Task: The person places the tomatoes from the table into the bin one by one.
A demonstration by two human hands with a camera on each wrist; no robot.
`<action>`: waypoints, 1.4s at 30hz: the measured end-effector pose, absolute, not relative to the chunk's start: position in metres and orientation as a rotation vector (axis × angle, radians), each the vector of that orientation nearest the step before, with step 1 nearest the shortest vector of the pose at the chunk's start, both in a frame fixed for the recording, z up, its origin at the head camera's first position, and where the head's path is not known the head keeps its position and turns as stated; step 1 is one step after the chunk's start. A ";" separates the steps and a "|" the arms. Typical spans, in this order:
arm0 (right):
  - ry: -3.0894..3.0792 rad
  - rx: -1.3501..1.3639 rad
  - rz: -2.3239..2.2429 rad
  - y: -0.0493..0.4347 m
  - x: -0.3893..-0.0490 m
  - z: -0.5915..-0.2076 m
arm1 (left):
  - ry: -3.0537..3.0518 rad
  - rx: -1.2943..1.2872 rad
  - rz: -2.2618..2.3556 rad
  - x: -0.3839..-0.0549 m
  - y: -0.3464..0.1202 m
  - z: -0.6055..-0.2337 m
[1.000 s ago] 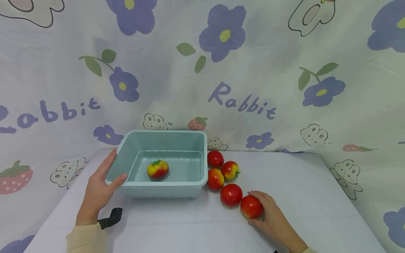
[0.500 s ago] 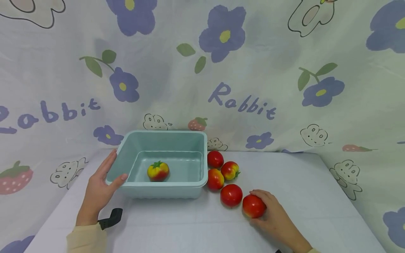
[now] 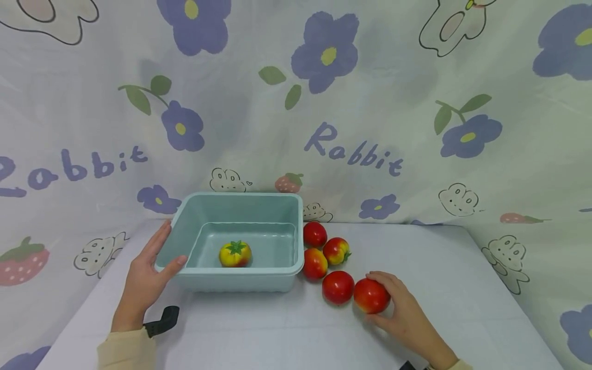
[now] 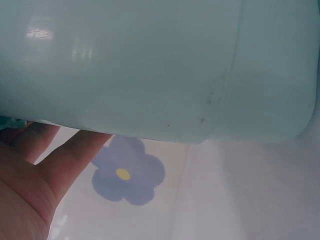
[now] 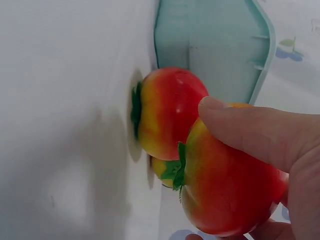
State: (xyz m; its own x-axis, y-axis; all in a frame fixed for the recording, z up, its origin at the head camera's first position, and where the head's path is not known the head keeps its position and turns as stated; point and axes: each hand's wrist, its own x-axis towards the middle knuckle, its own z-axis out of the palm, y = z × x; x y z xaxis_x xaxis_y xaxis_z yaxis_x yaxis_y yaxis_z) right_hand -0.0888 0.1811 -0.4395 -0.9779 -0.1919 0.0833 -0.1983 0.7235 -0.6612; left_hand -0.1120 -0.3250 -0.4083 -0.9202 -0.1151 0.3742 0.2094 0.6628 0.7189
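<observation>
My right hand holds a red-and-yellow tomato between thumb and fingers at the right end of the group. The right wrist view shows this tomato with its green leaf facing the white cloth and a gap beneath it. Next to it sits another red tomato. My left hand rests against the left side of a pale blue-green bin, fingers straight along the outer wall and thumb over the front-left rim. One yellow-red tomato lies inside the bin, leaf upward.
Beside the bin's right wall are a red tomato, a leafy one and a red-yellow one. White cloth covers the table. A flower-printed curtain hangs behind.
The right hand has shifted slightly right and raised the held tomato a little. The tomato in the bin has rolled slightly right, its leaf turning toward the viewer. The left hand stays put.
</observation>
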 end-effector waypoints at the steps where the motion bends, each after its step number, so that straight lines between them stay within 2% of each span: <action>1: -2.905 0.327 1.115 0.181 -0.089 -0.439 | -2.492 -0.072 -1.146 -0.112 -0.325 -0.408; 22: -2.753 0.404 1.132 0.173 -0.096 -0.427 | -2.498 -0.063 -1.155 -0.112 -0.325 -0.410; 42: -2.609 0.545 1.271 0.144 -0.107 -0.420 | -2.506 -0.061 -1.144 -0.112 -0.324 -0.408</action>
State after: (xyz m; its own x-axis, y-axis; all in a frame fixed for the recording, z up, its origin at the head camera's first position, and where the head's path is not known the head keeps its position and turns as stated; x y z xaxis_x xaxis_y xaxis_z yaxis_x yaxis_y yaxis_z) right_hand -0.1074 0.1443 -0.4196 -0.9146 -0.2426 0.3235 -0.4042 0.5649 -0.7193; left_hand -0.1117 -0.3241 -0.4082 -0.9255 -0.1178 0.3600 0.1947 0.6673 0.7189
